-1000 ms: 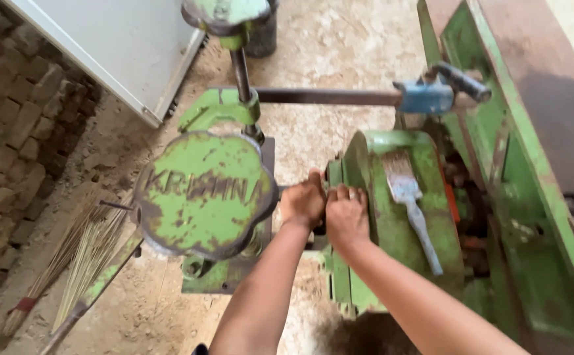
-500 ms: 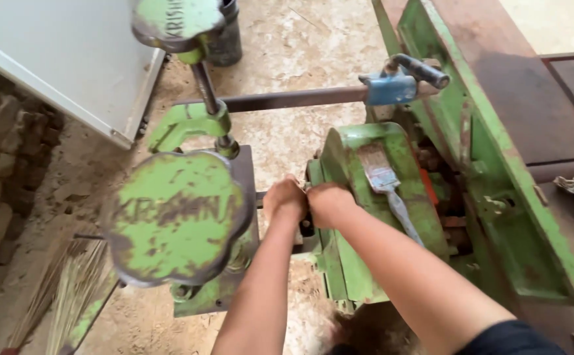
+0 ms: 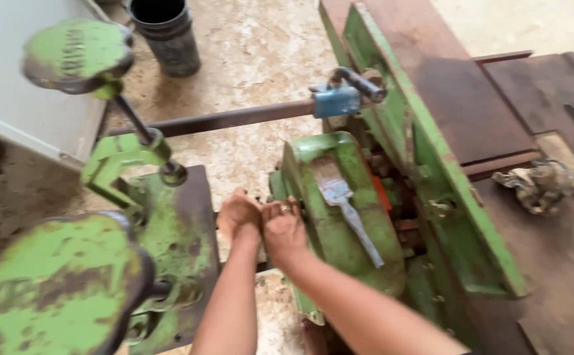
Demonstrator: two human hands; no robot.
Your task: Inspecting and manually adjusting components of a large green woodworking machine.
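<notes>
My left hand (image 3: 237,215) and my right hand (image 3: 285,228) are pressed together in the gap between a green machine housing (image 3: 339,217) and a worn green and rusty side table (image 3: 175,243). Both hands curl around something down in that gap; the hands hide what it is. A ring shows on my right hand. A grey paintbrush (image 3: 347,204) lies on top of the green housing, just right of my right hand.
A rusty bar (image 3: 221,119) with a blue clamp (image 3: 337,100) crosses above. Two worn green round covers (image 3: 76,52) (image 3: 57,289) stand at left. A black bucket (image 3: 167,33) sits on the sandy floor. A crumpled rag (image 3: 542,184) lies on the brown machine table (image 3: 550,263).
The view has shifted and drawn closer, so the machine sits larger and further left. My hands stay together in the same gap, still curled around the hidden part.
</notes>
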